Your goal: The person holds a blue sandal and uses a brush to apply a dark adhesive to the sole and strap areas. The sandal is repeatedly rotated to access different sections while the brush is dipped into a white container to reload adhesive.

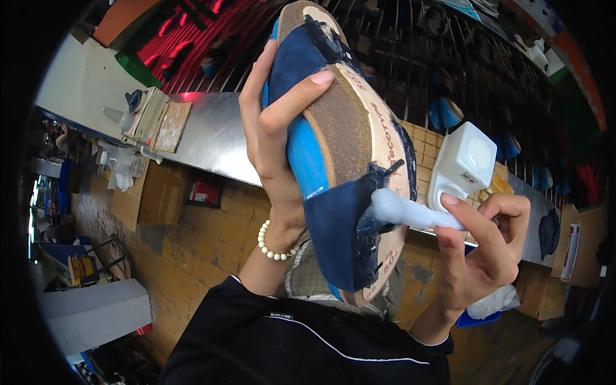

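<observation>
My left hand (273, 138), with a beaded bracelet on its wrist, grips an upturned sandal (343, 119) in front of me. The sandal has a brown cork footbed and a pale insole board, and it sits on a blue shoe last (305, 157). Navy straps (337, 231) fold over the underside, their edges dark and ragged. In my right hand (481, 247), thumb and fingers pinch a whitish stick-like applicator (398, 208). Its rounded head rests at the front strap's folded edge. Just beyond that hand stands a white plastic container (471, 157).
Behind the sandal runs a steel-topped bench (215, 135), with a grid-patterned mat (420, 141) under the container. Farther back, a wire rack holds more blue lasts (446, 114), lit red at the left. A cardboard box (151, 199) is below left, and another box (545, 289) at right.
</observation>
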The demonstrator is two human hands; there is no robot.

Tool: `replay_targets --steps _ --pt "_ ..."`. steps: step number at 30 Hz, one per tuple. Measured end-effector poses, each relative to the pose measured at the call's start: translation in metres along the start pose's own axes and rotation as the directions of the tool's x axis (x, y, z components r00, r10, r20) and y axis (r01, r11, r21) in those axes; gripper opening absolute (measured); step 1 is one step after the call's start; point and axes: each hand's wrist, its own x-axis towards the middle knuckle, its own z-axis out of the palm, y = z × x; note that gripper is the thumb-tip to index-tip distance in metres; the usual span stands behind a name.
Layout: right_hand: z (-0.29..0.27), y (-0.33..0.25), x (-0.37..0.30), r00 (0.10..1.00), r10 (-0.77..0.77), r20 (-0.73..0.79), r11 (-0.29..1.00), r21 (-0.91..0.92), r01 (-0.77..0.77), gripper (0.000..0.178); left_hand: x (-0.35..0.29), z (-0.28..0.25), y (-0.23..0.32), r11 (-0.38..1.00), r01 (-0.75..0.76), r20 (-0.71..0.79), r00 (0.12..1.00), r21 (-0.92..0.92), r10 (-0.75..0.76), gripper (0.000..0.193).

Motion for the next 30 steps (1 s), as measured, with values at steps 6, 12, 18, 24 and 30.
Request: replay_targets --steps 6,12,18,24,30 --pt "-0.004 -0.004 0.009 0.999 -0.032 -0.023 0.992 -0.124 0.029 0.047 0.004 0.0 0.001 1.0 -0.011 -0.023 1.0 -0.003 0.011 0.058" --pt "-0.007 0.007 0.011 0.998 -0.043 -0.047 0.997 -0.06 0.04 0.047 0.005 0.003 0.006 0.999 -0.016 -0.026 1.0 -0.036 0.015 0.057" --pt "-0.004 0.024 0.006 0.998 -0.028 0.063 0.98 0.198 0.015 0.048 0.004 0.007 0.008 0.998 -0.002 -0.021 1.0 -0.057 0.0 0.056" --pt "-0.004 0.034 0.003 0.994 -0.038 0.106 0.948 0.317 0.003 0.047 0.004 0.012 0.011 0.998 0.003 -0.013 1.0 -0.07 -0.004 0.055" --pt "-0.002 0.039 -0.001 0.989 -0.08 0.125 0.931 0.363 0.03 0.048 0.001 0.012 0.005 0.999 -0.031 0.018 0.999 -0.031 0.031 0.054"
